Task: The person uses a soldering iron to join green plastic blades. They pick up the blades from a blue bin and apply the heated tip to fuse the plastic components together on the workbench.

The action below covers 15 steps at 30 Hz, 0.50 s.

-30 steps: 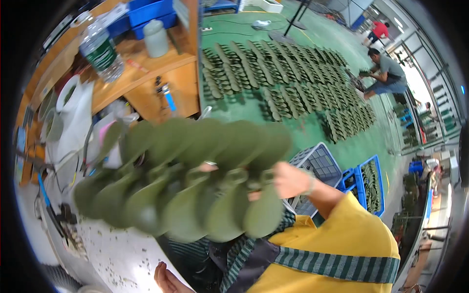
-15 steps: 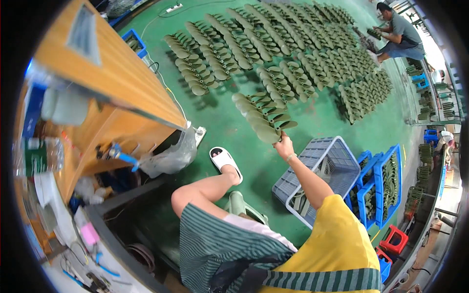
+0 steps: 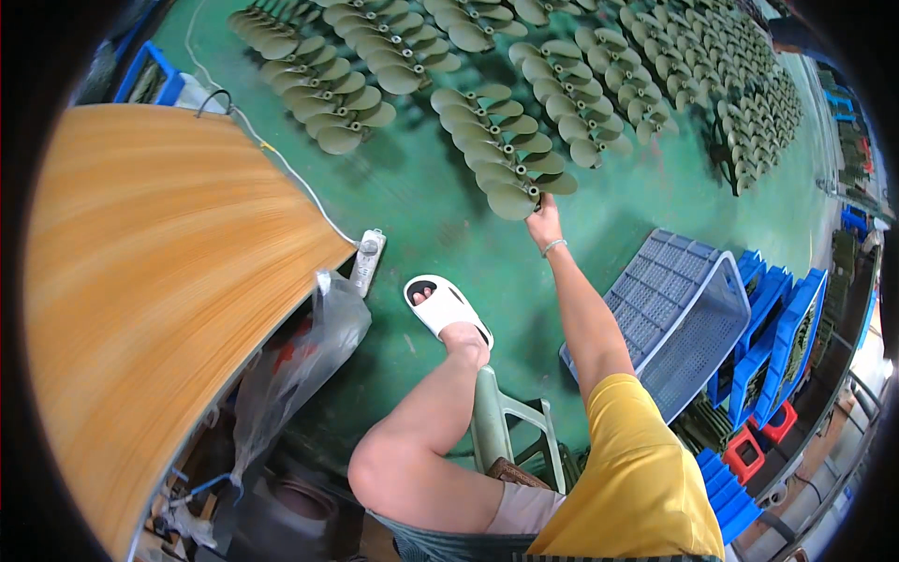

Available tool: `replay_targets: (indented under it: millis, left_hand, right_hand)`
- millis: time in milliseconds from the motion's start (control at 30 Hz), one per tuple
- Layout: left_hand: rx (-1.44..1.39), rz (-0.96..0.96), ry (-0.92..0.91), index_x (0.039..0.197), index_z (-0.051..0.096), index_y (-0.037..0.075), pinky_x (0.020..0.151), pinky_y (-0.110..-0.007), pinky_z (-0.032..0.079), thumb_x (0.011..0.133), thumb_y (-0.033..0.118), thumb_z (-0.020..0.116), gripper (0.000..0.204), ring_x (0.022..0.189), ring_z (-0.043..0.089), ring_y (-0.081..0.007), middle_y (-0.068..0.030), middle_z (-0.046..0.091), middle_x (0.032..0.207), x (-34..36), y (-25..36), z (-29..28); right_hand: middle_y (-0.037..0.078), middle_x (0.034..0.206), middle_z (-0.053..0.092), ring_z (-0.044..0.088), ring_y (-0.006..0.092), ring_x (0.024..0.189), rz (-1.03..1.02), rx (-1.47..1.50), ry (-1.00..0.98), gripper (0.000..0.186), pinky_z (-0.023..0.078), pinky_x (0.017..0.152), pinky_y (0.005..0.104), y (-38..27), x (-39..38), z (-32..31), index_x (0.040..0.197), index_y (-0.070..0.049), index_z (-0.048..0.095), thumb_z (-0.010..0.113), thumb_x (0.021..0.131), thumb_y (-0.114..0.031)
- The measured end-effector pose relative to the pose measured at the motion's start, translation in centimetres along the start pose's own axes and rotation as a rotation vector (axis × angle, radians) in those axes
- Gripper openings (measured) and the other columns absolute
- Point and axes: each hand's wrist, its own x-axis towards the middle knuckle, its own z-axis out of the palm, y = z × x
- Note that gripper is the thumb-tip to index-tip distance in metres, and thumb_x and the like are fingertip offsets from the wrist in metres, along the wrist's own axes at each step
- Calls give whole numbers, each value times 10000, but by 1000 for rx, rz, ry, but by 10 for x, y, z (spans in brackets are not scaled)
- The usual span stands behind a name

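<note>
My right hand (image 3: 543,222) reaches forward over the green floor, its fingers closed at the near end of a row of olive-green propellers (image 3: 511,200). The blades partly hide the fingertips. The pieces overlap one behind another, their round hubs lined up. On the left of this row lies a similar propeller row (image 3: 339,136), and another propeller row (image 3: 584,150) lies on its right. My left hand is out of view.
A wooden panel (image 3: 178,272) fills the left, beside a power strip (image 3: 368,260) and clear plastic bag (image 3: 304,365). A grey-blue crate (image 3: 670,300) lies tilted right of my arm, near blue trays (image 3: 791,347). A green stool (image 3: 489,426) stands by my leg.
The row of propellers in my right hand has moved forward and left, into the gap between neighbouring rows. My view has shifted, leaving the other person mostly cut off at the upper right.
</note>
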Motion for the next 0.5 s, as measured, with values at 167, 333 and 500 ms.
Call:
replay_targets:
  millis: [167, 333, 500]
  left_hand:
    - [52, 11, 12, 1427, 242, 7, 910, -420, 415, 797, 400, 682, 863, 1073, 490, -375, -238, 489, 1210, 9, 6, -11]
    - [36, 45, 8, 1422, 240, -12, 890, -417, 419, 791, 376, 693, 868, 1041, 498, -370, -240, 497, 1179, 16, 9, -7]
    - [6, 56, 39, 1417, 237, -30, 870, -415, 423, 786, 353, 704, 874, 1009, 506, -365, -243, 505, 1149, 10, -5, -6]
  right_hand:
    - [253, 1039, 620, 586, 387, 995, 230, -325, -95, 298, 450, 889, 373, 40, -6, 9, 1039, 29, 588, 583, 804, -154]
    - [266, 966, 620, 580, 418, 932, 60, -714, -80, 223, 466, 843, 440, 89, 11, -11, 926, 33, 616, 518, 782, -106]
    - [245, 995, 628, 595, 402, 936, 128, -860, -210, 343, 479, 834, 446, 80, 19, -5, 1094, -19, 567, 567, 784, -164]
